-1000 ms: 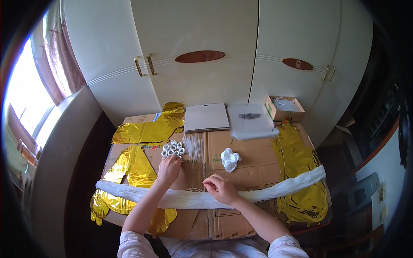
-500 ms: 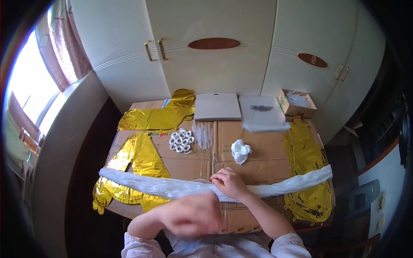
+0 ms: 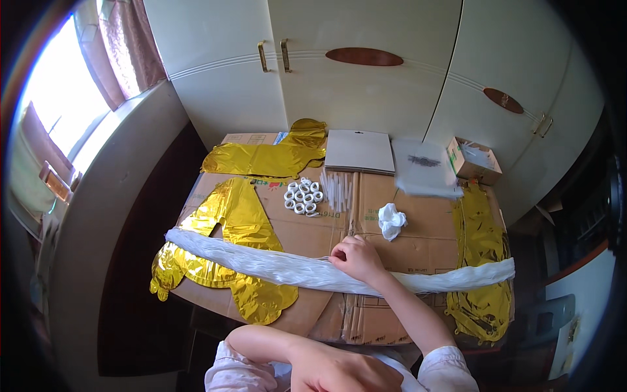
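Note:
A long bundle of white, thread-like strands (image 3: 261, 261) lies across the cardboard, left to right. My right hand (image 3: 358, 258) is at its middle, thumb and fingers pinched on some of the strands. Low in the picture, close to my body, my left hand (image 3: 346, 369) shows its back with the fingers curled in. The lower edge cuts it off, and whatever it may hold is hidden. The left end of the bundle rests over a gold foil balloon (image 3: 255, 228), and the right end over another gold foil piece (image 3: 480, 235).
Behind the bundle are several white rings (image 3: 303, 196), clear thin sticks (image 3: 337, 191) and a crumpled white tissue (image 3: 392, 222). Farther back lie a third gold foil balloon (image 3: 261, 159), a grey board (image 3: 359, 151), a clear plastic bag (image 3: 424, 176) and a small box (image 3: 475, 160).
My left hand has moved from near the bundle down toward my body. My right hand stays pinched at the bundle's middle. The whole view has shifted slightly.

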`<state>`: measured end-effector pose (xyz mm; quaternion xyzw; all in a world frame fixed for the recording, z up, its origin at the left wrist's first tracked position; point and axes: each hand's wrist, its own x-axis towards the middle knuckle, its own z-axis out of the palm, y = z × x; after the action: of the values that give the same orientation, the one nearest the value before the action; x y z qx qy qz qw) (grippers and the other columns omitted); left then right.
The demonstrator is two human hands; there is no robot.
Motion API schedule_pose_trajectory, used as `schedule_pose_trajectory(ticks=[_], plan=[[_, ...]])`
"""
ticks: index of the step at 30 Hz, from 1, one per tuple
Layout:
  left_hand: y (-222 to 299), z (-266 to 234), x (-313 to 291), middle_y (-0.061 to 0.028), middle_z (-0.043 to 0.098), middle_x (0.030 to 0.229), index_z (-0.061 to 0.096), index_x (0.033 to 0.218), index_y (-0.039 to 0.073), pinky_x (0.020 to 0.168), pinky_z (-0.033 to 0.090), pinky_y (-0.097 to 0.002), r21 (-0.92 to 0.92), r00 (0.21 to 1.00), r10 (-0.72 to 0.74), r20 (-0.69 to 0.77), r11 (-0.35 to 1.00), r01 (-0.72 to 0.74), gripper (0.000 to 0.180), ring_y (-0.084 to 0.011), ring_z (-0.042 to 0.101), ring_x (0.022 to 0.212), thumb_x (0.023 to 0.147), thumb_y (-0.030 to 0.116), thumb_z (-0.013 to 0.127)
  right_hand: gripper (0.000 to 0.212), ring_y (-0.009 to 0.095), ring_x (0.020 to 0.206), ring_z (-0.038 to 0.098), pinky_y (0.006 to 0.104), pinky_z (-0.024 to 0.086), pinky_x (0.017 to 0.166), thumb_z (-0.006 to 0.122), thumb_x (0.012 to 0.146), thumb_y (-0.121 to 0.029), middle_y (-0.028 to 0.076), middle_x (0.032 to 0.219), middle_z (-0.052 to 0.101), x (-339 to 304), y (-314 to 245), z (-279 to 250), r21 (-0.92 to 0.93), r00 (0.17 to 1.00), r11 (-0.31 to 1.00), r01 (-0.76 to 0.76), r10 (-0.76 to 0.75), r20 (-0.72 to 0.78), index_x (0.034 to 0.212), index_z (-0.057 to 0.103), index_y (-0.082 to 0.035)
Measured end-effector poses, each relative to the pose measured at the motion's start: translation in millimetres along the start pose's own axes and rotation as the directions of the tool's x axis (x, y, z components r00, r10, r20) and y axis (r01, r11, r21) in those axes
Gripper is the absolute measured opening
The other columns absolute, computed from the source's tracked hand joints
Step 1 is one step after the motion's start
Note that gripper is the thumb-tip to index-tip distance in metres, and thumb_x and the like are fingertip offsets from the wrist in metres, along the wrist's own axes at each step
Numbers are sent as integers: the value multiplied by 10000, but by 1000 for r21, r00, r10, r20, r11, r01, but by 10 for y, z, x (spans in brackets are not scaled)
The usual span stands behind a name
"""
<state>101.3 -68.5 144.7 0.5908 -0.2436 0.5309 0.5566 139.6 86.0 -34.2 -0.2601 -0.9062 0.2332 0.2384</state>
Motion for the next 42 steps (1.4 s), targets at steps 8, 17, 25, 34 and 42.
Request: schedule_pose_trajectory(ticks=[8,17,25,34,42], plan=[[62,9,2,-100,556,692,592,955,30,494,377,-352,-28,1000,-18,-7,999,17,140,-234,515,537,857,106,527,102,212,660,576,327,469,642,626,719,-167,59,703,609,-11,-18,2,218,996,972,-83,77,34,726,621,-65],[52,5,3,-104,566,695,593,950,24,487,375,-350,-28,999,-35,-3,999,35,138,-231,520,535,855,101,529,116,42,604,448,210,408,580,611,752,-127,-37,639,505,7,-149,-137,550,924,753,-361,210,319,816,594,-31],[86,-133,-148,-98,562,736,579,917,31,552,393,-374,100,993,-108,45,990,103,117,-243,530,609,852,122,545,198,63,703,481,208,402,654,556,785,-83,-7,776,528,-17,25,7,796,896,445,-410,34,442,969,494,-43],[318,-1057,-947,-104,593,839,541,958,41,688,464,-352,648,635,-201,-746,-434,625,274,-269,586,759,737,152,661,249,37,653,412,187,344,591,563,830,-138,-45,717,462,-80,144,-357,749,825,457,-479,-58,562,1042,450,-74],[146,-1155,-1123,-75,619,872,575,910,16,705,433,-238,275,243,-528,-814,19,961,167,-140,592,807,832,164,583,215,14,605,373,181,316,541,569,831,-114,-72,683,421,-193,159,-866,822,887,414,-391,-71,457,1020,477,-73]])
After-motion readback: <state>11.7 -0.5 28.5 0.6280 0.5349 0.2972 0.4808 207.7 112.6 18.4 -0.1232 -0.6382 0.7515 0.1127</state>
